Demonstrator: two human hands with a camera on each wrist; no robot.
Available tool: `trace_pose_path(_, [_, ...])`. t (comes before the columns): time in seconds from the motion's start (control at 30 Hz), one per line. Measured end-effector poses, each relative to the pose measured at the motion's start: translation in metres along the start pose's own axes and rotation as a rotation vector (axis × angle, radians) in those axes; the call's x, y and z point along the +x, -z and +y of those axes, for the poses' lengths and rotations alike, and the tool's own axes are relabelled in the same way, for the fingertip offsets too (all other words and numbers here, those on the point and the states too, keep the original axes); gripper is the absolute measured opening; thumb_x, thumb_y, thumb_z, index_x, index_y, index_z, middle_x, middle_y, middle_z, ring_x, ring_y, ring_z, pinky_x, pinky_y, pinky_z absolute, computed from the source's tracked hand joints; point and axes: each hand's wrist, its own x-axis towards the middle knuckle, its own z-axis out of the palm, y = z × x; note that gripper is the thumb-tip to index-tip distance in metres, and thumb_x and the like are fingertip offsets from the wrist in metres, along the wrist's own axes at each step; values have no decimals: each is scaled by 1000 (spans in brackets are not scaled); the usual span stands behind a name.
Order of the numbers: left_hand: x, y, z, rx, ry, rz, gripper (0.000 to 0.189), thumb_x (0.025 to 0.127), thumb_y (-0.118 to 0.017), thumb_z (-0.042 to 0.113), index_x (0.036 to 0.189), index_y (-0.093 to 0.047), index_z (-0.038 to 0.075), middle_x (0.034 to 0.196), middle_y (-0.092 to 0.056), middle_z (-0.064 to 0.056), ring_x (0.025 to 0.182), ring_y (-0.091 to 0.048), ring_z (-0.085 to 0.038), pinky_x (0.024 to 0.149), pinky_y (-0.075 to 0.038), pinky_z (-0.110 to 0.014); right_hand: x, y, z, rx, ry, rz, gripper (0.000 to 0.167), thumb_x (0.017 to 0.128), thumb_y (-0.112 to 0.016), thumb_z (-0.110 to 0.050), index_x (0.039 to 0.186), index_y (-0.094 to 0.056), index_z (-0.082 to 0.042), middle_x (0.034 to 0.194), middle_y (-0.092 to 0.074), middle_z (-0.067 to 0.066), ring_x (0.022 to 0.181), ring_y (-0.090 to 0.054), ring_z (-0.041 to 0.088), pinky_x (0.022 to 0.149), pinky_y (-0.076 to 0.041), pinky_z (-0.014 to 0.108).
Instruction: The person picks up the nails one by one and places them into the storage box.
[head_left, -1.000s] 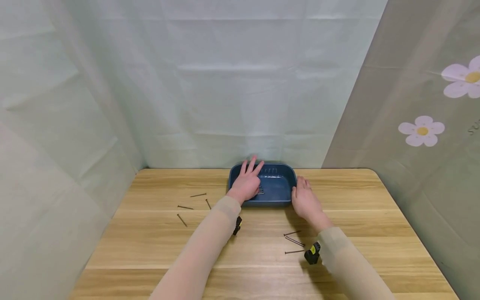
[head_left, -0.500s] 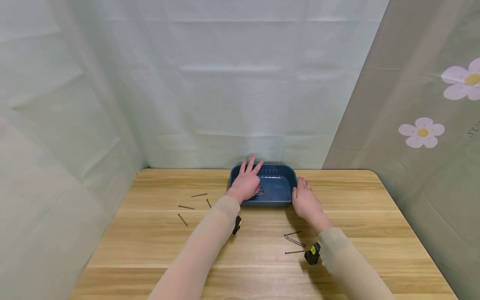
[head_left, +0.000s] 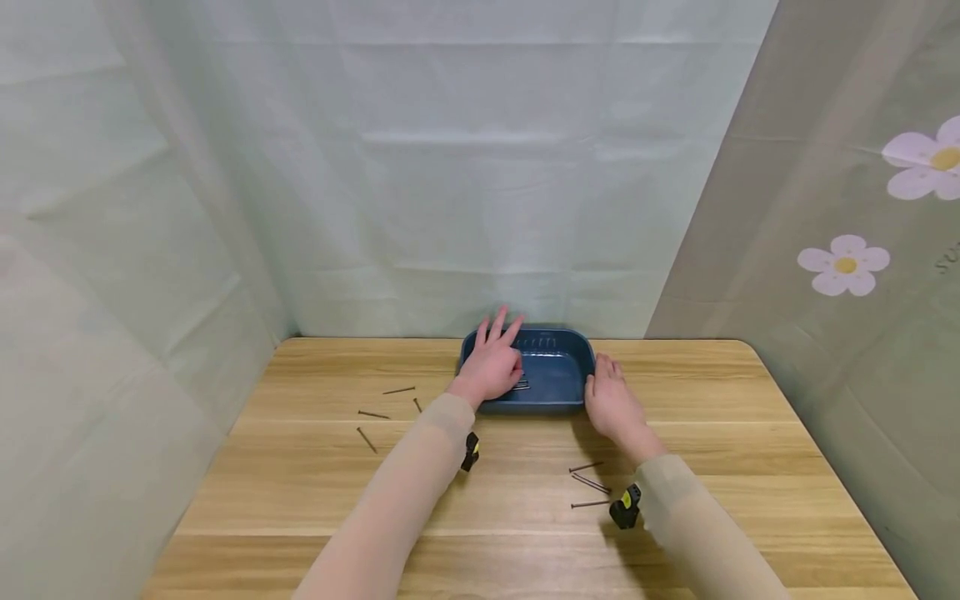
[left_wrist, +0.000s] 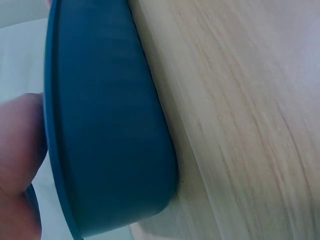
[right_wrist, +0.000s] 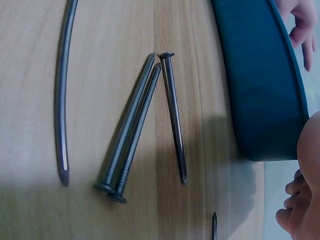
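A dark blue tray (head_left: 555,408) stands at the table's far edge, with a few nails (head_left: 521,386) lying inside near its front left. My left hand (head_left: 489,368) is over the tray's left part. Its thumb and index finger are bent together beside those nails while the other fingers spread upward; whether a nail is between the tips is hidden. Along the tray's right outer wall rests my right hand (head_left: 611,406), fingers fairly straight. In the left wrist view the tray's outer wall (left_wrist: 105,120) hides the fingertips.
Several loose nails (head_left: 373,414) lie on the wooden table (head_left: 525,517) left of the tray. Several more nails (head_left: 589,505) are scattered near my right forearm, two of them side by side. A pale cloth (head_left: 480,167) hangs behind the table.
My left hand has shifted slightly up and left over the tray, bringing the forearm with it. The right hand, tray and loose nails look unmoved.
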Motion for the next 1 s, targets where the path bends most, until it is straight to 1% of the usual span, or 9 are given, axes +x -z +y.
trace_pose_path(0.1, [-2, 2, -1, -38, 1, 15, 20, 104, -73, 29, 85, -77, 26, 178, -19, -10, 164, 5, -41, 129, -9, -63, 2, 0, 2, -13, 10, 4, 61, 114, -30, -18, 159, -19, 21, 167, -24, 39, 156, -20, 56, 127, -20, 59])
trace_pose_path(0.23, [-5, 4, -4, -61, -5, 32, 19, 104, -71, 29, 86, -77, 27, 178, -21, -12, 164, 2, -43, 128, -12, -64, 3, 0, 5, -17, 5, -2, 61, 114, -30, -19, 159, -18, 21, 168, -23, 38, 156, -20, 56, 127, -19, 58])
trace_pose_path(0.37, [-10, 5, -10, -111, 13, 59, 15, 105, -71, 31, 91, -77, 28, 177, -22, -12, 164, 0, -42, 128, -12, -64, 5, 1, 5, -12, 0, -12, 62, 114, -29, -20, 160, -16, 20, 169, -21, 37, 157, -18, 55, 128, -18, 58])
trace_pose_path(0.47, [-18, 7, -15, -191, 27, 117, 13, 104, -73, 30, 93, -77, 26, 176, -24, -13, 164, 0, -43, 128, -10, -63, 7, 0, 5, -17, 5, -16, 62, 114, -28, -19, 160, -16, 21, 169, -21, 38, 156, -18, 56, 127, -18, 59])
trace_pose_path(0.53, [-24, 8, -19, -248, 26, 171, 11, 103, -74, 27, 93, -77, 24, 176, -25, -15, 164, 0, -43, 128, -9, -64, 9, 0, 7, -21, 10, -15, 62, 114, -28, -19, 159, -16, 21, 168, -21, 38, 156, -19, 57, 127, -19, 59])
trace_pose_path(0.67, [-43, 11, -28, -348, 24, 265, 10, 103, -74, 22, 94, -77, 20, 175, -26, -17, 163, 0, -46, 126, -8, -68, 9, 2, 9, -30, 20, -13, 61, 114, -28, -18, 159, -16, 22, 167, -21, 40, 155, -19, 57, 127, -19, 59])
trace_pose_path(0.77, [-61, 12, -34, -427, 49, 321, 9, 102, -74, 19, 95, -78, 17, 174, -27, -19, 163, 1, -47, 124, -8, -72, 9, 2, 11, -34, 22, -11, 61, 114, -28, -18, 158, -17, 22, 167, -22, 39, 155, -20, 57, 127, -19, 59])
trace_pose_path(0.9, [-90, 9, -43, -519, 120, 376, 7, 101, -74, 17, 95, -77, 14, 173, -28, -20, 162, 1, -47, 122, -7, -76, 5, 3, 13, -23, 10, -4, 61, 114, -29, -18, 159, -17, 22, 168, -22, 39, 155, -20, 57, 127, -19, 59])
trace_pose_path(1.0, [-114, 3, -55, -559, 177, 390, 6, 101, -75, 17, 96, -77, 14, 173, -28, -20, 163, 1, -46, 121, -5, -78, 3, 3, 12, -18, 6, -1, 61, 114, -30, -18, 158, -18, 22, 167, -22, 39, 155, -20, 58, 127, -20, 60])
